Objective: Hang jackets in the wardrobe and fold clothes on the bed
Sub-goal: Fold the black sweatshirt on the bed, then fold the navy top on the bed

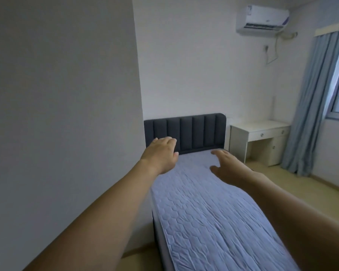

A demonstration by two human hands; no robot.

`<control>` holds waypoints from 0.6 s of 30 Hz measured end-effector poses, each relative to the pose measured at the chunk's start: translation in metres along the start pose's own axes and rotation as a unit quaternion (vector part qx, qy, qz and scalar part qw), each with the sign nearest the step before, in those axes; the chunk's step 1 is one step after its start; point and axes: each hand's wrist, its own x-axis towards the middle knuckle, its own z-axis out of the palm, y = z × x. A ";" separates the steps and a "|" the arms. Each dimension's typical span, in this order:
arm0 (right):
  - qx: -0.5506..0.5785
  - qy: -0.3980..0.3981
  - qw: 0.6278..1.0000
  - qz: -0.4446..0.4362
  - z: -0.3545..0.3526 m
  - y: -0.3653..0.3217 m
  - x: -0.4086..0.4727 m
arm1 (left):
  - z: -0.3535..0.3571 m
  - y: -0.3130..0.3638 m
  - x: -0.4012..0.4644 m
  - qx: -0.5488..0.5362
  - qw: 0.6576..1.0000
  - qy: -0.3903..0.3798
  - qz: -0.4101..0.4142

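Nearest, both bare forearms reach forward over the bed [213, 218]. The left hand [160, 153] and the right hand [228, 166] are spread, fingers relaxed, and they hold nothing. The quilted mattress shows no clothes, and no jacket or wardrobe is in view. I think it is best to find the garments first, then lay each one flat here. Behind stand the dark headboard [186, 132] and a white desk [260, 132].

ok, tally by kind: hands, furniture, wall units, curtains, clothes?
Hands: 2, left hand and right hand, both empty
Furniture: 2, bed and desk
Wall units: 1, air conditioner
Curtains: 1, curtain
Clothes: 0 visible
Total: 6
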 end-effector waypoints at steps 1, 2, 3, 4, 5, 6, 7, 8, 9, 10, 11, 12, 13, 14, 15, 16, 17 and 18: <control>0.003 -0.005 1.000 0.003 -0.007 0.018 0.005 | 0.006 0.015 0.009 -0.005 1.000 -0.004 -0.004; 0.007 -0.009 1.000 0.004 -0.013 0.036 0.010 | 0.012 0.029 0.018 -0.010 1.000 -0.008 -0.009; 0.011 -0.011 1.000 0.005 -0.019 0.052 0.017 | 0.018 0.042 0.028 -0.015 1.000 -0.009 -0.017; 0.015 -0.012 1.000 0.005 -0.023 0.068 0.023 | 0.025 0.054 0.038 -0.024 0.999 -0.012 -0.028; 0.019 -0.014 1.000 0.005 -0.027 0.084 0.029 | 0.032 0.065 0.051 -0.033 0.999 -0.015 -0.040; 0.023 -0.017 1.000 0.007 -0.030 0.101 0.035 | 0.039 0.078 0.065 -0.041 0.998 -0.022 -0.046; 0.026 -0.021 0.999 0.011 -0.032 0.120 0.040 | 0.049 0.091 0.081 -0.045 0.998 -0.028 -0.045; 0.027 -0.024 0.999 0.014 -0.035 0.141 0.044 | 0.061 0.105 0.098 -0.044 0.998 -0.034 -0.036; 0.028 -0.026 0.999 0.021 -0.038 0.164 0.047 | 0.076 0.122 0.115 -0.045 0.998 -0.042 -0.027; 0.027 -0.027 0.999 0.030 -0.042 0.189 0.050 | 0.092 0.140 0.131 -0.050 0.997 -0.049 -0.022; 0.025 -0.029 0.998 0.040 -0.048 0.216 0.053 | 0.109 0.160 0.144 -0.058 0.996 -0.058 -0.024; 0.023 -0.031 0.998 0.050 -0.055 0.244 0.057 | 0.127 0.181 0.156 -0.065 0.995 -0.072 -0.026; 0.021 -0.030 0.997 0.061 -0.062 0.273 0.061 | 0.146 0.203 0.168 -0.071 0.993 -0.090 -0.025; 0.019 -0.028 0.997 0.073 -0.069 0.304 0.066 | 0.165 0.224 0.180 -0.073 0.991 -0.107 -0.021; 0.018 -0.027 0.996 0.084 -0.074 0.335 0.071 | 0.185 0.245 0.191 -0.073 0.990 -0.119 -0.019; 0.018 -0.026 0.995 0.093 -0.077 0.365 0.077 | 0.203 0.266 0.201 -0.077 0.989 -0.127 -0.023; 0.018 -0.029 0.995 0.098 -0.078 0.394 0.084 | 0.220 0.286 0.211 -0.088 0.987 -0.134 -0.034; 0.019 -0.037 0.994 0.098 -0.078 0.420 0.090 | 0.235 0.305 0.219 -0.100 0.984 -0.142 -0.048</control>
